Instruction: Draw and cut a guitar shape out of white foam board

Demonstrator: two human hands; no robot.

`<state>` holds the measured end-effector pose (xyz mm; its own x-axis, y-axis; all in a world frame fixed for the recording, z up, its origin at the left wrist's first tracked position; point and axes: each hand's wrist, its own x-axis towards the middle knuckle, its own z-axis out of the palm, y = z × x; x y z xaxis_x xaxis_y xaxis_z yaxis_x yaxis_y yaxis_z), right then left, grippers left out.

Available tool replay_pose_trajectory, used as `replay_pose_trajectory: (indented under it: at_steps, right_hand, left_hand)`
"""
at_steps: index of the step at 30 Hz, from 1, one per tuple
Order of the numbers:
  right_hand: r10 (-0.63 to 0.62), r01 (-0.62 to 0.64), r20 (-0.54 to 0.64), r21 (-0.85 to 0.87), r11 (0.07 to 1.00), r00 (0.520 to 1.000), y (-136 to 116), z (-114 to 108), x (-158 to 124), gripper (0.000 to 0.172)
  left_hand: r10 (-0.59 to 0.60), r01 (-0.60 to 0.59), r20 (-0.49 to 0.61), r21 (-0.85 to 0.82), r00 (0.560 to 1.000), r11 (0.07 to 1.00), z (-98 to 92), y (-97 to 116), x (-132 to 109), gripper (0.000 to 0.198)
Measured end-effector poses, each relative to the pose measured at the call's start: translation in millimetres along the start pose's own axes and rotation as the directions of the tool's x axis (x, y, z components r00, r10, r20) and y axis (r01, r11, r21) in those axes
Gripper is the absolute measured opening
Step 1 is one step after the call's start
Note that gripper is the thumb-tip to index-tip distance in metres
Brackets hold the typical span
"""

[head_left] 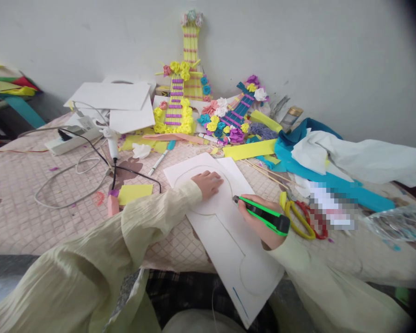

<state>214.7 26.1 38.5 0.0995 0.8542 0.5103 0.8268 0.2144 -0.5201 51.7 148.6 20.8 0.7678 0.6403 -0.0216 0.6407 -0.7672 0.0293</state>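
Note:
A white board (225,240) lies slantwise over the table's front edge, with a curved outline drawn in pencil on it and a short blue line near its lower end. My left hand (208,184) rests flat on the board's upper part, inside the rounded outline, fingers stretched out. My right hand (258,222) is wrapped around a green and black utility knife (265,215). The knife's tip is at the right side of the drawn curve; I cannot make out how far the blade goes in. A second white sheet shows under the board's right edge.
Behind the board stand paper-flower instruments (175,104). A glue gun (113,143), cables and a power strip (74,138) lie left. Yellow-handled scissors (300,219), red-handled scissors (314,221), skewers and blue crepe paper (350,187) lie right. White boards (131,115) are stacked at back left.

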Motion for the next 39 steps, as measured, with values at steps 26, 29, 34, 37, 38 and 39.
replay_pose_trajectory:
  at_steps: [26,29,34,37,38,39]
  right_hand:
    - [0.306,-0.340,0.230,0.124,0.932,0.924,-3.0,-6.7,4.5,0.025]
    - [0.388,-0.454,0.312,0.173,0.874,0.867,4.6,-11.5,14.0,0.023]
    - [0.465,-0.514,0.226,0.263,0.817,0.856,13.1,-14.2,42.2,0.025]
    - [0.537,-0.557,0.179,0.424,0.714,0.825,11.1,-8.5,57.6,0.022]
    - [0.557,-0.569,0.186,0.480,0.668,0.810,10.0,-5.1,60.6,0.021]
    - [0.572,-0.577,0.198,0.532,0.619,0.796,8.9,-1.0,62.4,0.019]
  left_hand:
    - [0.070,-0.071,-0.040,-0.025,0.997,0.997,3.0,-5.0,-1.3,0.040]
    - [0.082,-0.083,-0.018,-0.062,0.996,0.995,-9.7,-5.3,2.0,0.042]
    - [0.031,-0.030,0.017,-0.053,0.999,0.998,-50.8,-7.9,24.5,0.048]
    - [0.010,-0.010,0.000,0.019,1.000,1.000,-71.8,-6.1,34.2,0.042]
    - [0.003,-0.003,0.000,0.035,1.000,0.999,-75.4,-4.5,35.0,0.039]
    - [-0.005,0.005,0.005,0.045,1.000,0.999,-76.7,-2.5,34.6,0.036]
